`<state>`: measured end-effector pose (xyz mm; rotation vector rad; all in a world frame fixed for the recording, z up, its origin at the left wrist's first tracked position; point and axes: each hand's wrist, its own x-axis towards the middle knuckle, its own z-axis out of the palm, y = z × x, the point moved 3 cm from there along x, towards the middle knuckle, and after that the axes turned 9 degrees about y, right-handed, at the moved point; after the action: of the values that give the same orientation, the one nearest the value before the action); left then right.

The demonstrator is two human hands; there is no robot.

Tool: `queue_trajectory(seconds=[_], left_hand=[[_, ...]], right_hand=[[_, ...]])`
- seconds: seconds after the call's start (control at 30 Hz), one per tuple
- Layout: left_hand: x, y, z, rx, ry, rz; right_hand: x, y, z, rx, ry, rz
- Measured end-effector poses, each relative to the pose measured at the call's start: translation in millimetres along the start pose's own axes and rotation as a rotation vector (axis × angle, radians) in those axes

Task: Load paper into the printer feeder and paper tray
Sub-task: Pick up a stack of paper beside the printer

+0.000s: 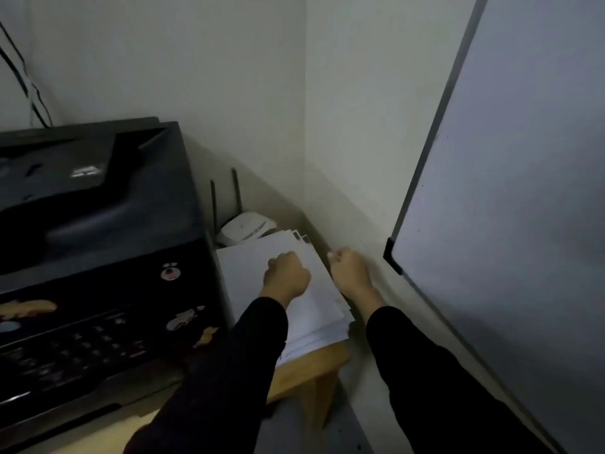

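Observation:
A black printer [98,244] with stickers on its front stands on the left of a wooden table. To its right lies a loose stack of white paper [314,306] at the table's right end. My left hand [286,273] rests on top of the stack, fingers curled as if pinching the upper sheets. My right hand [350,270] is at the stack's right edge against the wall, fingers curled around the side of the sheets. Both sleeves are black.
A white router [245,228] with two dark antennas sits behind the paper. A whiteboard [510,204] leans against the wall on the right. Cables [23,77] hang behind the printer. The wooden table [307,371] ends just right of the stack.

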<state>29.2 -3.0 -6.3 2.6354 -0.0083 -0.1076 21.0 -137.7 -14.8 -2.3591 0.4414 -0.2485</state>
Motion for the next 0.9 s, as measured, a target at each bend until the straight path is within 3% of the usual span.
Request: queue_trajectory(seconds=[0.17, 0.37, 0.53, 0.63, 0.73, 0.9], left_hand=[[2.1, -52.1, 31.5, 0.170, -0.141, -0.215], [4.5, -74.0, 45.1, 0.254, -0.154, -0.278], [6.0, -72.5, 47.7, 0.282, -0.163, -0.279], [6.5, -73.5, 47.5, 0.285, -0.177, -0.280], [6.5, -73.8, 46.6, 0.281, -0.173, -0.278], [5.3, -72.0, 42.3, 0.243, -0.173, -0.315]], right_hand=[[2.7, 27.9, 41.8, -0.198, -0.269, 0.119], [9.2, 21.9, 80.2, -0.299, -0.427, 0.228], [7.5, -7.0, 93.6, -0.371, -0.225, 0.268], [9.4, -17.9, 93.0, -0.197, -0.079, 0.263], [15.8, -15.1, 91.2, 0.059, -0.134, 0.373], [25.0, -4.5, 85.3, -0.036, -0.250, 0.268]])
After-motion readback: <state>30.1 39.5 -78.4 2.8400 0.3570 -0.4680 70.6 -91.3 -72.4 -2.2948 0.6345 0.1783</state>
